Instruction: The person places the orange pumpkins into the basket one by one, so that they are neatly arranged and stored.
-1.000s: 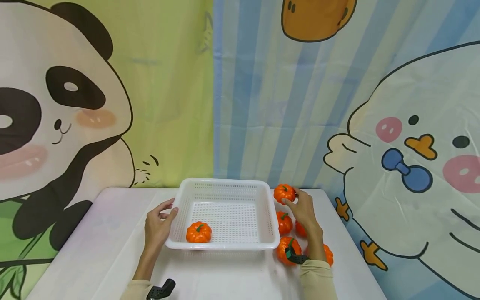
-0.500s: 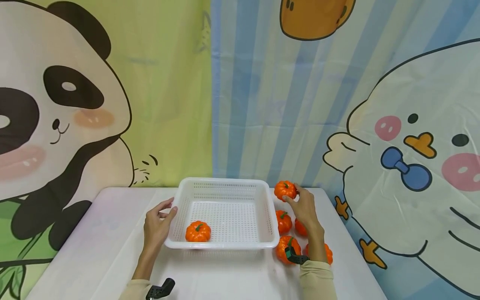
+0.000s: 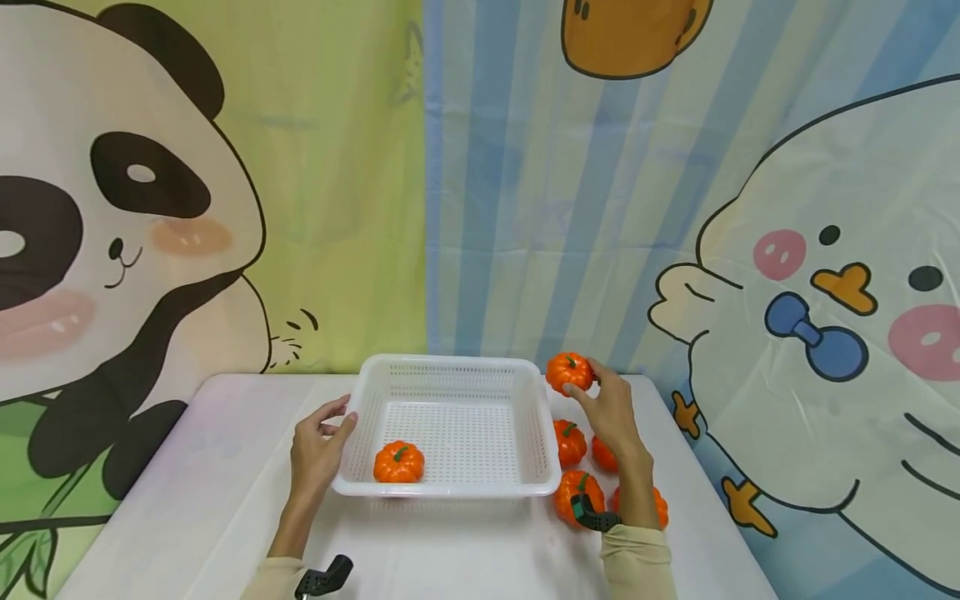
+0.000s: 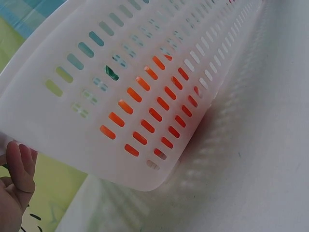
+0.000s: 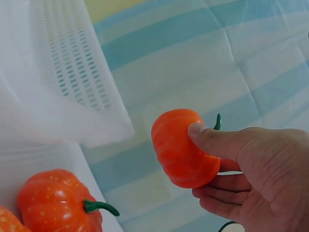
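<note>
A white perforated plastic basket [image 3: 450, 490] sits mid-table in the head view, one orange pumpkin [image 3: 398, 463] in its near left corner. My left hand [image 3: 317, 450] holds the basket's left rim between thumb and fingers; only part of that hand [image 4: 18, 186] shows in the left wrist view. Beyond the basket's far right corner, my right hand [image 3: 613, 412] pinches a small orange pumpkin [image 3: 567, 372] with a green stem. In the right wrist view the thumb lies on the side of this pumpkin [image 5: 176, 147], with fingers beneath, raised above the tabletop.
Several more pumpkins [image 3: 570, 443] lie along the basket's right side, partly hidden by my right forearm and the rim. The white table [image 3: 187, 500] ends against a cartoon-printed curtain [image 3: 495, 208] at the back. Each wrist wears a black camera mount [image 3: 324, 577].
My right hand has raised the pumpkin a little higher beside the basket's far right corner. The left hand and the basket have stayed in place.
</note>
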The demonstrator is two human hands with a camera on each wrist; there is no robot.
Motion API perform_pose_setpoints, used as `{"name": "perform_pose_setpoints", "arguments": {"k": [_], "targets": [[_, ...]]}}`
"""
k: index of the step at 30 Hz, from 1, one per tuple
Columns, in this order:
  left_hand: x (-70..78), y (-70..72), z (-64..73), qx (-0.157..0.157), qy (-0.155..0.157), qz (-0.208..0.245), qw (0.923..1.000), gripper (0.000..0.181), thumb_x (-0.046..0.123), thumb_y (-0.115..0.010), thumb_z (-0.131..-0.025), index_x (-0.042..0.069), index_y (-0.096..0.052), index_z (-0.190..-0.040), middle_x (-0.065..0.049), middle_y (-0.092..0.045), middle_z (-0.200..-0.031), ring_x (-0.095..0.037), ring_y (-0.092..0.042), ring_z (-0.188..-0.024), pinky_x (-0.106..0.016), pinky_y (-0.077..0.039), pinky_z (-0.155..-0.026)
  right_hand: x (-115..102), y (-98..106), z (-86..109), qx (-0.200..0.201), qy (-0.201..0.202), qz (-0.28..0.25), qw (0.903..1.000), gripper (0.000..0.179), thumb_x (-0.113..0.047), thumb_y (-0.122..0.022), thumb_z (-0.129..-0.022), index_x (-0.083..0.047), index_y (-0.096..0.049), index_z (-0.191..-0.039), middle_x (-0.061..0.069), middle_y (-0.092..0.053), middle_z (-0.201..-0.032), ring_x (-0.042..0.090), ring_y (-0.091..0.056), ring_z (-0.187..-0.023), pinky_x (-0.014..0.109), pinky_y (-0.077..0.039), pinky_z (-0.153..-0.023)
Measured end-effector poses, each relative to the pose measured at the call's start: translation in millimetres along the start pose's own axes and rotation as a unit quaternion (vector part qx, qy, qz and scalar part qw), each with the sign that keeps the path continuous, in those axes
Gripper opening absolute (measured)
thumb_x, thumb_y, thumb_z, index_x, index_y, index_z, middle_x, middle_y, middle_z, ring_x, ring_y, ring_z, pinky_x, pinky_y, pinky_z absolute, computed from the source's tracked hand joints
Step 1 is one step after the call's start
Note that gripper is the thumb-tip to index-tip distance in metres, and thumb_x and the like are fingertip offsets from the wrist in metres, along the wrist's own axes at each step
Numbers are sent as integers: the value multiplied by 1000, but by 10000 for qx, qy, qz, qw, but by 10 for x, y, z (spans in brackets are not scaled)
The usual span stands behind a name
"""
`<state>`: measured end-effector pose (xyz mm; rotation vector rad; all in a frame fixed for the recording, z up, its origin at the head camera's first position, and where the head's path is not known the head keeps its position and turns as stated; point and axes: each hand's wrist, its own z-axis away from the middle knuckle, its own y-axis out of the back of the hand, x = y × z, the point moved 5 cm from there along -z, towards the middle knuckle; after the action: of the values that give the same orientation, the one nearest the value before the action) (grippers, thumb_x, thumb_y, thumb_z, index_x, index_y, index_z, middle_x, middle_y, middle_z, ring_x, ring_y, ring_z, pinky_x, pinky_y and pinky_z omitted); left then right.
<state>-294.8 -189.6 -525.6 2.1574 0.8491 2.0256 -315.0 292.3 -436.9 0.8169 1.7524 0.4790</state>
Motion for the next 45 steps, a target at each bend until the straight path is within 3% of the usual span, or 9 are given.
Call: {"name": "perform_pose_setpoints", "arguments": {"k": [14,31,45], "targets": [[23,8,13,22,8,38,10000,42,32,-71,-106,18,-71,-146,-12,-74,-136,-6,-62,-88,-26,-44,-77,-203,36,17,-21,201,-26,9998,74,-21,-82,-99,8,-49,-158,29,-63,-151,45,-64,-124,61,-54,-109],[-22,-13,-12,23,40,23,10000,42,31,-70,-107,19,-71,-146,-10,-74,-137,-12,-62,-91,-27,-45,-78,-396,-144,49,-163,519,-240,9982,73,-23,-85,-96,10,-54,-154,29,-63,-151,45,-67,-128,61,-53,-112],[-32,-15,-8,56,-36,46,10000,42,30,-70,-106,18,-71,-147,-11,-74,-135,-13,-62,-91,-27,-45,-80,-493,-215,100,-308,449,-375,9978,73,-22,-85,-97,6,-53,-156,27,-63,-153,42,-65,-128,59,-53,-111]]}}
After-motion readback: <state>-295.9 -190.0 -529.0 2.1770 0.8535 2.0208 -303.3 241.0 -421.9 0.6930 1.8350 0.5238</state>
